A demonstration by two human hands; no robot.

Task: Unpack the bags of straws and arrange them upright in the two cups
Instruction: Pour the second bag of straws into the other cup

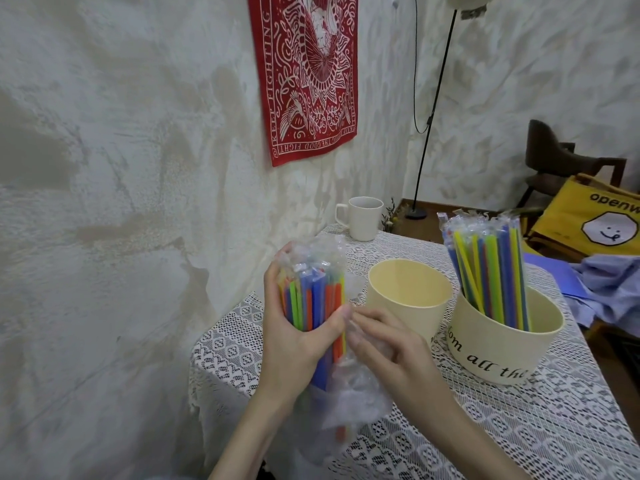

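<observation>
My left hand (294, 327) grips a bundle of coloured straws (311, 296), held upright over the table's left edge. A clear plastic bag (349, 393) hangs crumpled round the bundle's lower part, and my right hand (384, 344) pinches that plastic beside the straws. To the right stands an empty cream cup (408, 299). Further right, a wider cream cup with black lettering (502, 348) holds a second bunch of straws (491, 271) standing upright, each in its own thin clear wrapper.
A lace cloth (485, 427) covers the small table. A white mug (363, 218) stands at the far corner by the wall. A floor lamp pole (429, 133), a yellow bag (588, 220) and blue fabric (609, 282) lie to the right.
</observation>
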